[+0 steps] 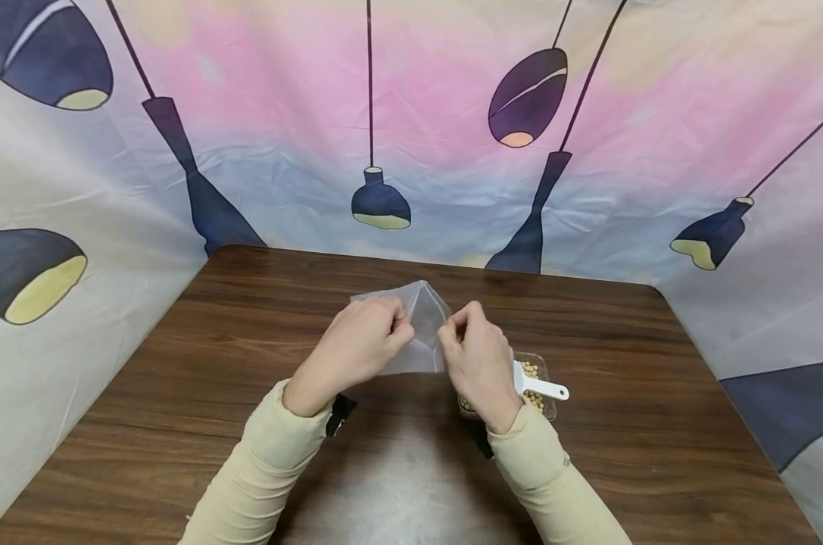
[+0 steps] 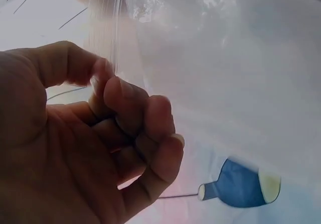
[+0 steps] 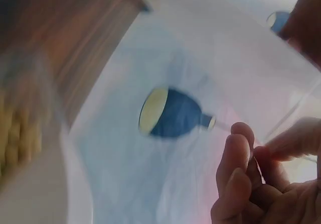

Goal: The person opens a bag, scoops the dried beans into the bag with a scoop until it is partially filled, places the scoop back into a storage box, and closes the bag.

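Observation:
Between my two hands hangs a clear zip-top plastic bag (image 1: 426, 322), its mouth partly spread. My left hand (image 1: 360, 341) pinches the bag's left edge with thumb and forefinger; in the left wrist view the ridged zip strip (image 2: 116, 30) runs up from those fingertips. My right hand (image 1: 479, 359) pinches the bag's right edge, and in the right wrist view its thumb and fingertips (image 3: 235, 151) meet at the film. Just beyond the right wrist stands a clear plastic tub (image 1: 550, 409) of pale yellow beans (image 1: 535, 399), partly hidden by that hand. A white scoop (image 1: 543, 389) lies across the tub.
The brown wooden table (image 1: 200, 363) extends around the hands. Behind it and at both sides hangs a cloth (image 1: 302, 144) printed with lamps. Dark straps (image 1: 341, 414) show at the wrists.

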The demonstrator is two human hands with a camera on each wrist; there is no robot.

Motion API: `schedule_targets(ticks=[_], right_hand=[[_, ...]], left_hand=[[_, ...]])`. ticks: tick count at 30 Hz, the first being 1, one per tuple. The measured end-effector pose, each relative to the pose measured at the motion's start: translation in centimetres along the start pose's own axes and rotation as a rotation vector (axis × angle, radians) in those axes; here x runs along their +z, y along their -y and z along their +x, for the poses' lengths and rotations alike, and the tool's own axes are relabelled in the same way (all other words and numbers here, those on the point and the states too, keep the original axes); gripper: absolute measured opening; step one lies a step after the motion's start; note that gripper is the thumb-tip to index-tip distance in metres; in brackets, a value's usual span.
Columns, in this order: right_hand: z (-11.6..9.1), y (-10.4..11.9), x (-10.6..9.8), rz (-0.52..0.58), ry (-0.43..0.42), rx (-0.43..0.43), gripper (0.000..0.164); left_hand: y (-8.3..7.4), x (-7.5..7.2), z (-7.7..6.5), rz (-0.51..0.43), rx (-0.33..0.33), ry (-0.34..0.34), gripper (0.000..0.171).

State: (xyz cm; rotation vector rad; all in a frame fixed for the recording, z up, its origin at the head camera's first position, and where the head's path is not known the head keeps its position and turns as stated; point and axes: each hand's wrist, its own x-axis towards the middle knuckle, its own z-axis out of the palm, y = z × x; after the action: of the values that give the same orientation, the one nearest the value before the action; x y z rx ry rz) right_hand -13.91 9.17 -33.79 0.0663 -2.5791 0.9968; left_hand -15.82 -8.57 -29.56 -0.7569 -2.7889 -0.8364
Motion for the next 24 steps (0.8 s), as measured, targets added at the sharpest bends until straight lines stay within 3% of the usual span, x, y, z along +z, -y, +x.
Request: schedule_targets(ticks=[3,6,7,11,14,19,24], right_hand=[[0.5,-0.6,-0.5,0.005,-0.008,-0.001,0.004],[0.7,-0.9,-0.8,0.110,0.022,-0.016,0.006],[0.8,-0.9,-0.8,0.157,0.038,-0.023,0.007],[0.8,-0.7,-0.7,0.315,0.094,-0.040,0.007],[0.7,-0.4,-0.8,0.438,0.134,-0.026,0.006],[0.5,0.0,-1.1,0.580,0.189,0.026,0.006],[0.7,-0.7,-1.1,0.376,0.115,-0.064,0.009]], left_hand=[[0.2,-0.4,-0.1,-0.013,0.000,-0.034,0.025],[0.4,-0.5,0.0,-0.077,0.066,-0.045,0.017],[0.5,-0.3,0.0,-0.094,0.099,-0.044,0.022],[1.1,0.8,0.3,-0.062,0.235,-0.029,0.111],[1.5,1.7,0.7,0.024,0.306,-0.013,0.146],[1.8,2.7,1.2,0.070,0.357,-0.043,0.149],[2.2,3.2,1.7,0.032,0.390,-0.108,0.133]])
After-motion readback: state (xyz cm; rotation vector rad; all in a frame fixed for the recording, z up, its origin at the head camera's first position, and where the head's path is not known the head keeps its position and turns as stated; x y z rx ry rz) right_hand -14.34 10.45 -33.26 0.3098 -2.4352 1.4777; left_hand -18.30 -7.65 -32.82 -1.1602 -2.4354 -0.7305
